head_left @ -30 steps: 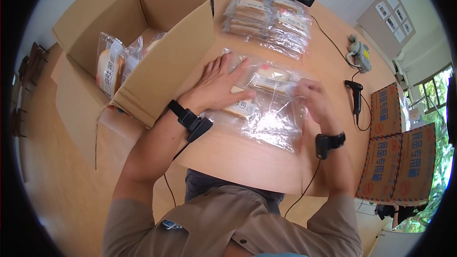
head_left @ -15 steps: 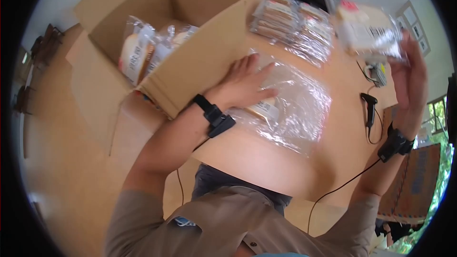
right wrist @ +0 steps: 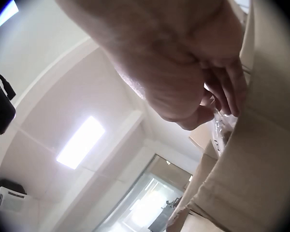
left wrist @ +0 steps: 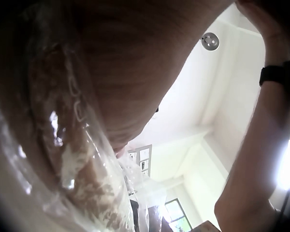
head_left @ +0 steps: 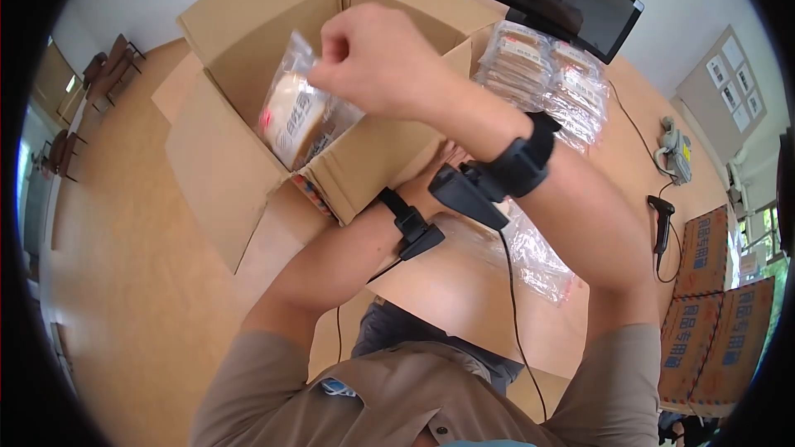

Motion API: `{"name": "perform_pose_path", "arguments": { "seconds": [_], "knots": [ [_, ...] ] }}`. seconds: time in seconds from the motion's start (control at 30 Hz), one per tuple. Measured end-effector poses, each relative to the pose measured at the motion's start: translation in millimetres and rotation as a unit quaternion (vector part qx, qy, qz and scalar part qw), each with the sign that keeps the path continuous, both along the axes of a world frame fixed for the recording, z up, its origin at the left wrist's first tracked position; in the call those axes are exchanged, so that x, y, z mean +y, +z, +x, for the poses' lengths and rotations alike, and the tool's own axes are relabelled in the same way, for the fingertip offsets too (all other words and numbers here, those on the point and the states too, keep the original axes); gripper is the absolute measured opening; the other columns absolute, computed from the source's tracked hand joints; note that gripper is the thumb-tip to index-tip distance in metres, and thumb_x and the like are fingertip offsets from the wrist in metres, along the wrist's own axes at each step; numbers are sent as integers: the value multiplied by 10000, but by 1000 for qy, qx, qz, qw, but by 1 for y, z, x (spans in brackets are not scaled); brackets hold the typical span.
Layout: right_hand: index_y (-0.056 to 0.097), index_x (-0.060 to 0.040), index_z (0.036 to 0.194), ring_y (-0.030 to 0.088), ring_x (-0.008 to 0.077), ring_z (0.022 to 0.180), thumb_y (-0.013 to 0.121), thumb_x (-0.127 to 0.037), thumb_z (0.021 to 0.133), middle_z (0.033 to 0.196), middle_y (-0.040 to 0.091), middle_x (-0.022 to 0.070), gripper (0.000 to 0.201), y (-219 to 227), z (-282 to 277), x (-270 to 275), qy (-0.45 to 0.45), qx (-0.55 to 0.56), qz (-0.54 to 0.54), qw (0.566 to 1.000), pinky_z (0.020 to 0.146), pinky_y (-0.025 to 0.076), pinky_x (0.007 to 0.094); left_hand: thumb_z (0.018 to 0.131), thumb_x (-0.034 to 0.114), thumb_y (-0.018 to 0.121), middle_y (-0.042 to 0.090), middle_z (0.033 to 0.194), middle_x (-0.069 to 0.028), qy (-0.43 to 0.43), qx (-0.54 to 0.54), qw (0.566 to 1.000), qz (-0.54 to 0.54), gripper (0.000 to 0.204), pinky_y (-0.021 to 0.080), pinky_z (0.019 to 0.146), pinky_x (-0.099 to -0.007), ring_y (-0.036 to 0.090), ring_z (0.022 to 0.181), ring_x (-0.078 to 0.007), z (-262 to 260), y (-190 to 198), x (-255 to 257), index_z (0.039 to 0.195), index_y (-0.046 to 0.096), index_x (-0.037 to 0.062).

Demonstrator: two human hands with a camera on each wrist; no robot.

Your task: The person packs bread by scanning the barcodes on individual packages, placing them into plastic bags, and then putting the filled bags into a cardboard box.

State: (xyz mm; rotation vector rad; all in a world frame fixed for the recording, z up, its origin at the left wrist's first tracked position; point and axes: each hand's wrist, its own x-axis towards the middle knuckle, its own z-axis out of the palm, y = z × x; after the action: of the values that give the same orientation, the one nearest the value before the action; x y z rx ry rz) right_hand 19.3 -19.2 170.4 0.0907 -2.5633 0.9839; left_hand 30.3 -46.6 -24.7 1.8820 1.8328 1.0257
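Over the cardboard box [head_left: 389, 157], my right hand [head_left: 377, 62] has its fingers curled, pinching the plastic edge of a bagged white loaf [head_left: 291, 120] that stands tilted inside the box. In the right wrist view, bag plastic [right wrist: 220, 128] shows right at the curled fingertips, beside the box wall. My left hand [head_left: 424, 189] lies low on the table, mostly hidden under the right forearm. Its palm side [left wrist: 135, 82] rests by another bread bag [left wrist: 82, 169] in the left wrist view. Part of a clear bag [head_left: 542, 261] spreads out past the right forearm.
Stacks of bagged bread [head_left: 575, 87] stand at the back of the table, before a monitor [head_left: 567, 0]. A barcode scanner [head_left: 662, 219] and a telephone [head_left: 677, 157] lie at the right, near printed cartons [head_left: 696, 323]. The box's flap [head_left: 219, 170] leans out at the left.
My right hand lifted a bread bag off the table, swung it out to the right, then carried it left into the box. The left hand stays low on the table.
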Motion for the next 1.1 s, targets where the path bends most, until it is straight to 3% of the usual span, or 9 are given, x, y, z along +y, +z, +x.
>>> {"name": "perform_pose_path", "arguments": {
  "seconds": [0.07,0.27,0.37,0.4,0.43,0.53,0.6,0.73,1.1],
  "knots": [
    [750,4,841,756,258,767,767,-249,893,815,749,152,259,-17,-7,-7,-34,-6,123,992,722,595,391,952,585,708,354,1636,-364,-16,-58,998,27,840,263,1258,-629,331,1524,-552,-2,-11,1,1599,506,89],
    [775,10,888,741,388,787,784,-278,873,835,760,200,288,-26,11,8,-75,89,26,993,760,607,471,955,579,712,369,1625,-365,-73,-229,965,105,825,271,1250,-628,355,1504,-547,-6,-42,9,1581,522,76],
    [778,19,940,750,285,764,798,-297,916,831,761,161,317,-14,61,33,-67,108,-45,991,741,604,407,956,577,714,374,1622,-365,-113,-303,938,125,821,274,1248,-628,362,1498,-546,6,-45,23,1575,527,72],
    [778,19,940,750,285,764,798,-297,916,831,761,161,317,-11,84,49,-84,97,-42,991,741,604,407,973,581,700,362,1627,-371,-44,-77,993,76,810,261,1257,-623,346,1505,-550,7,-35,27,1583,529,75],
    [770,19,1008,734,201,780,779,-242,974,855,764,98,263,-9,111,65,-70,66,-40,995,731,590,345,990,585,686,350,1632,-377,26,154,987,29,800,248,1266,-619,330,1511,-553,11,-26,29,1590,530,79],
    [760,-4,1076,705,104,763,724,-206,1064,890,757,22,206,-24,195,112,-76,6,-134,988,687,566,250,1068,580,620,339,1672,-366,62,173,982,-47,747,268,1263,-592,263,1586,-530,22,1,20,1639,494,116],
    [761,-36,1048,695,89,739,686,-210,1084,893,752,20,194,-52,274,147,-270,-111,-194,937,640,551,233,1066,586,622,321,1679,-367,48,151,987,-36,758,253,1272,-584,246,1590,-530,21,-2,19,1647,488,120],
    [752,-7,1055,703,99,719,634,-173,1099,909,764,45,209,-100,359,177,-341,-217,-250,880,602,551,238,1066,591,622,271,1701,-359,45,138,988,-48,782,211,1294,-574,192,1608,-521,19,-2,18,1671,458,123],
    [706,28,1304,740,114,760,617,-57,1084,910,781,81,252,-154,335,139,-188,-208,-365,888,617,563,250,1076,591,610,299,1662,-356,58,116,989,-65,764,216,1293,-550,235,1589,-499,20,0,19,1665,467,126]
  ]
}}
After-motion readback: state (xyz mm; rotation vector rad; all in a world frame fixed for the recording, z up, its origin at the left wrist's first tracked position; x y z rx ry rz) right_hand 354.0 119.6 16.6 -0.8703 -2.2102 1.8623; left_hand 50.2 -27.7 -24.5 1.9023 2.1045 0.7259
